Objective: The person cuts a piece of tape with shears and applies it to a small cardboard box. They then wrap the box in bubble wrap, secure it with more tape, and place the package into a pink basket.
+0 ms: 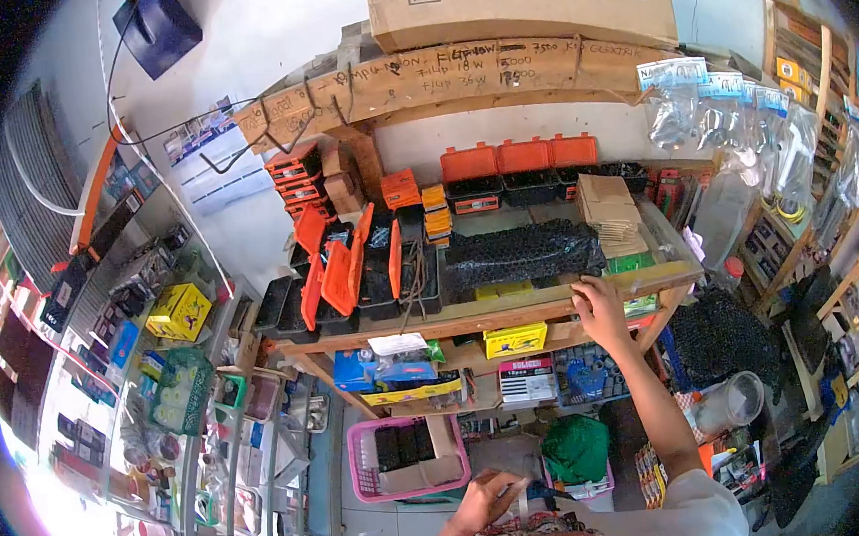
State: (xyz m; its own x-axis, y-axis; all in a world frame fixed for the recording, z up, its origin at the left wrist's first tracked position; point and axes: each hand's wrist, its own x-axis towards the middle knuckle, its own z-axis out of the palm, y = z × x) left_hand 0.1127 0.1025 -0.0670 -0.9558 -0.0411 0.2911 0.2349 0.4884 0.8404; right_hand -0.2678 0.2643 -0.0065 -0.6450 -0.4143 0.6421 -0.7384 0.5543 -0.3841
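Observation:
My right hand (602, 308) reaches up to the front edge of the glass-topped counter (664, 273), its fingers apart and slightly bent, holding nothing I can see. Just behind its fingertips lies a long package in black bubble wrap (523, 251). A stack of flat brown cardboard pieces (610, 211) sits at the package's right end. Low in front of my body, my left hand (488, 503) is closed with the fingers curled together; what it holds, if anything, I cannot tell. Left of the package stand black boxes with orange lids (335, 275), several of them raised.
A pink basket (365, 487) with black boxes stands on the floor, near a green bag (575, 449). A yellow box (514, 340) sits on the shelf below. Plastic packets (728, 118) hang at right. A wooden beam (477, 85) carries a large carton (521, 3) overhead.

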